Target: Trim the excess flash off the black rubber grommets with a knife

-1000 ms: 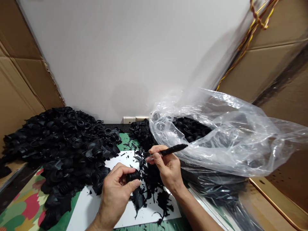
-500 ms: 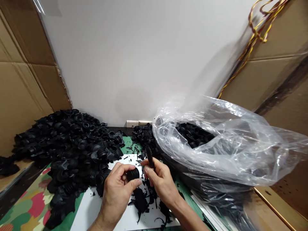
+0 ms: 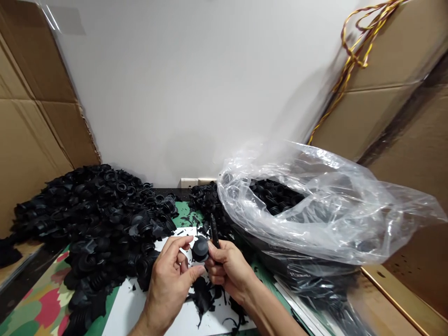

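Observation:
My left hand (image 3: 171, 276) pinches a small black ribbed rubber part (image 3: 200, 248) between thumb and fingers, its round end turned toward me. My right hand (image 3: 227, 268) is closed round a thin black knife-like tool (image 3: 213, 231) that stands nearly upright, and its fingers touch the right side of the part. Both hands hover over a white sheet (image 3: 133, 308) strewn with black rubber offcuts (image 3: 206, 295).
A big heap of black ribbed rubber parts (image 3: 94, 219) fills the left. At the right, a clear plastic bag (image 3: 315, 205) holds more of them. Cardboard walls (image 3: 31, 130) stand on both sides, a colourful mat (image 3: 38, 303) lies under the sheet, and yellow-red wires (image 3: 353, 46) hang at top right.
The tool swung from lying sideways to nearly upright as my right hand came in against the part. My left hand turned the part so its round end faces me.

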`<state>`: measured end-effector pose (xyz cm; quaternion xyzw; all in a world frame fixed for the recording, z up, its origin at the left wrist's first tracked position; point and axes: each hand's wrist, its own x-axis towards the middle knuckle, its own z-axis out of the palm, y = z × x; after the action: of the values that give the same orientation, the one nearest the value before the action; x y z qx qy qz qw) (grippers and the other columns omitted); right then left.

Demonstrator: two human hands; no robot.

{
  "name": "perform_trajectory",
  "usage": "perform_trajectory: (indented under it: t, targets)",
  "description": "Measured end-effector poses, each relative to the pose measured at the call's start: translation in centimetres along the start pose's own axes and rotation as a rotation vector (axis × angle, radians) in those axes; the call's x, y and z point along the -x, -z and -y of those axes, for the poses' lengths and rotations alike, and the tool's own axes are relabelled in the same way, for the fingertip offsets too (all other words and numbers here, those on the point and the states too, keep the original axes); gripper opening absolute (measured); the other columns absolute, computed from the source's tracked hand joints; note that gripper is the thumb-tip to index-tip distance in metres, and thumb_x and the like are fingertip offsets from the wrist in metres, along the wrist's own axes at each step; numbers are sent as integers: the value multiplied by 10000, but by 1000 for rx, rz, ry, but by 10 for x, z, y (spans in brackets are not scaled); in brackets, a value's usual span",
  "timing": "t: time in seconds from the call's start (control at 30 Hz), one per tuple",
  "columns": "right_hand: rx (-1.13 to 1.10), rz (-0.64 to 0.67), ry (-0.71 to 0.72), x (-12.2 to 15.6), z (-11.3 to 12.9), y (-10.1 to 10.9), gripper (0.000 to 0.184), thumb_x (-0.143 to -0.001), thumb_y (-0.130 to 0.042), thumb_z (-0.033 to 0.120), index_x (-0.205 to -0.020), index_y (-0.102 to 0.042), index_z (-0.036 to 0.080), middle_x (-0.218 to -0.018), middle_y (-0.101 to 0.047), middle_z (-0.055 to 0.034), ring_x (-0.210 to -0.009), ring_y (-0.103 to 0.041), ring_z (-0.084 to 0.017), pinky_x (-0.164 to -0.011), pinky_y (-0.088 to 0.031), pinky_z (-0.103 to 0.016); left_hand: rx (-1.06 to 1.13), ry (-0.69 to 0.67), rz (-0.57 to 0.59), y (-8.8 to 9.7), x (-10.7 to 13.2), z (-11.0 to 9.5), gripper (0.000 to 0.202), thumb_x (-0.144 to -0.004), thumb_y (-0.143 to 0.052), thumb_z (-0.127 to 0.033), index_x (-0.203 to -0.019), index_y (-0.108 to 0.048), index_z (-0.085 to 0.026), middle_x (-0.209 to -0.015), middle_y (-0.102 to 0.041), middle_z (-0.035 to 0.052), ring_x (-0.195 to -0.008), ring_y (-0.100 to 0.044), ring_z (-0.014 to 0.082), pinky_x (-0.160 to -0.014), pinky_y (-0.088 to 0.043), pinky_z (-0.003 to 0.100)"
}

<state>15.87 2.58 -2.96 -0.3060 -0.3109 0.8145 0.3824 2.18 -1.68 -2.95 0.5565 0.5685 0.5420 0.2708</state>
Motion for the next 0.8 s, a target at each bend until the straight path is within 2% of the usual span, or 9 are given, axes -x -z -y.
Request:
perform_trajectory:
  t: [0.3, 0.37, 0.5, 0.57, 0.63, 0.8]
  targets:
    - [25, -42, 12, 0, -1, -3, 534, -507, -812, 511, -613, -404, 184, -424, -379, 118, -332, -150, 22, -365, -44, -184, 83, 20, -3, -1, -1, -7, 299, -629, -740, -258, -921, -691, -214, -872, -589, 10, -544, -499, 103, -466, -438, 219]
    - [35, -51, 27, 1, -2, -5, 545, -495, -816, 516, -613, -400, 186, -418, -356, 127, -333, -148, 21, -364, -46, -180, 129, 63, -13, 0, -3, -6, 275, -636, -737, -288, -894, -703, -201, -861, -613, 20, -565, -521, 109, -495, -450, 221]
    - [44, -46, 18, 3, -2, -8, 554, -467, -828, 515, -587, -406, 178, -410, -383, 118, -321, -171, 24, -357, -54, -176, 249, 287, -4, 0, -6, -5, 297, -602, -763, -353, -814, -699, -155, -560, -591, -12, -454, -499, 102, -415, -399, 200]
    - [27, -10, -21, 3, -1, -8, 541, -468, -826, 512, -575, -420, 170, -411, -430, 100, -304, -174, 27, -350, -59, -180, 318, 382, 12, 1, -8, -6, 340, -587, -772, -381, -813, -695, -139, -492, -576, -22, -408, -485, 95, -380, -378, 190]
    - [-1, 23, -55, 2, 1, -7, 527, -470, -828, 499, -572, -433, 164, -408, -458, 89, -295, -175, 29, -347, -65, -180, 379, 410, 25, 1, -8, -7, 372, -583, -776, -398, -830, -696, -133, -518, -605, -11, -408, -496, 93, -379, -393, 190]
    - [-41, 42, -63, 0, 3, -5, 500, -468, -836, 462, -583, -457, 156, -406, -484, 81, -292, -178, 29, -345, -67, -174, 414, 383, 67, 0, -8, -7, 434, -616, -754, -454, -909, -690, -140, -503, -619, -6, -428, -524, 112, -389, -428, 198]
